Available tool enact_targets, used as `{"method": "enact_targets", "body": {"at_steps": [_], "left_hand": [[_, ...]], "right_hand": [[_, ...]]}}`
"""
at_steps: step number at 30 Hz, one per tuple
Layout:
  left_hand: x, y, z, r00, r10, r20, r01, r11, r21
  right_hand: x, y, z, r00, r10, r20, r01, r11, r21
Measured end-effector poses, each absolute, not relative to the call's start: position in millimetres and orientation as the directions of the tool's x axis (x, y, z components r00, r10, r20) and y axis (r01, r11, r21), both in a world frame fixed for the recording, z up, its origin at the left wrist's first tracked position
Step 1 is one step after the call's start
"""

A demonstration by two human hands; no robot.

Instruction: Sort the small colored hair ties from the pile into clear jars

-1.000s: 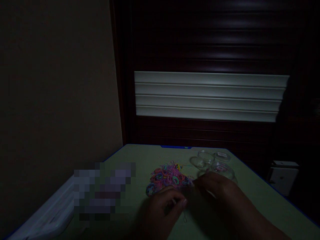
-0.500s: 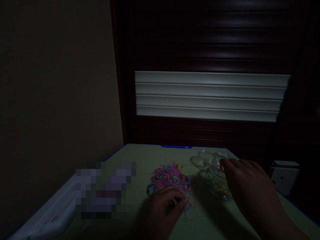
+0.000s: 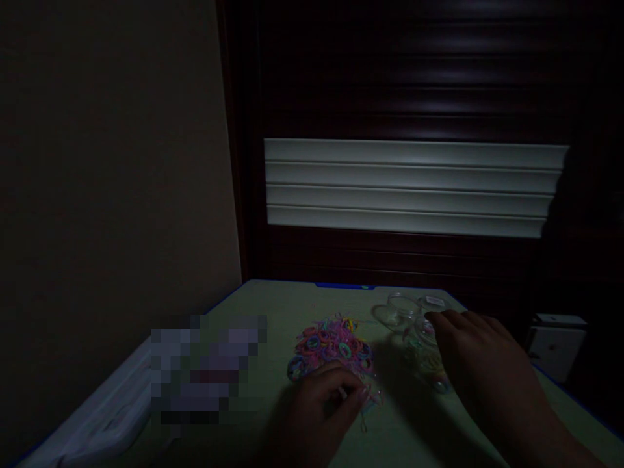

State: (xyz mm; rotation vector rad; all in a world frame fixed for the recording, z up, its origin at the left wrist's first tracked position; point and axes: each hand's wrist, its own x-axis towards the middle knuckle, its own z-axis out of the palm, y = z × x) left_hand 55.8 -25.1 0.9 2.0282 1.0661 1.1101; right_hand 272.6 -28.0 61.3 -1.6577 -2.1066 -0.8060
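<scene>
The room is very dim. A heap of small coloured elastic bands [image 3: 334, 346] lies on a pale green table [image 3: 273, 305]. My left hand [image 3: 322, 406] rests at the heap's near edge with its fingers curled and pinched on a few bands. My right hand [image 3: 475, 354] reaches over a clear round plastic container [image 3: 429, 361] that holds some bands; its fingers are bent over the container's top. Two more clear round containers [image 3: 402, 309] stand just beyond it.
A blurred patch [image 3: 209, 367] covers something on the table's left side. A white object [image 3: 97, 422] lies at the near left edge. A white box [image 3: 556, 341] sits beyond the table's right edge. Wall and dark shuttered door stand behind.
My right hand moved from beside the left hand at the heap out to the right, over the clear container. The left hand stayed at the heap's near edge.
</scene>
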Motion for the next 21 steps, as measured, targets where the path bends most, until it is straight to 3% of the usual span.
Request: {"method": "enact_targets", "body": {"at_steps": [4, 6, 12, 16, 21], "left_hand": [[56.3, -24.9, 2.1, 0.328, 0.855, 0.402, 0.362, -0.507, 0.782], [56.3, -24.1, 2.5, 0.324, 0.854, 0.406, 0.368, -0.509, 0.778], [55.9, -23.0, 1.1, 0.352, 0.817, 0.456, 0.393, -0.572, 0.72], [51.0, -24.9, 1.4, 0.415, 0.754, 0.509, 0.42, -0.655, 0.628], [29.4, -19.5, 2.3, 0.548, 0.652, 0.524, 0.489, -0.758, 0.432]], "right_hand": [[258.7, -27.1, 54.3, -0.326, 0.751, 0.573, 0.904, 0.425, -0.043], [250.1, -27.8, 51.2, -0.376, 0.761, 0.528, 0.861, 0.498, -0.104], [234.6, -32.3, 49.9, -0.591, 0.754, 0.287, 0.774, 0.63, -0.061], [236.0, -30.4, 46.7, -0.61, 0.74, 0.284, 0.746, 0.657, -0.109], [237.4, -28.5, 43.4, -0.585, 0.745, 0.32, 0.77, 0.635, -0.07]]}}
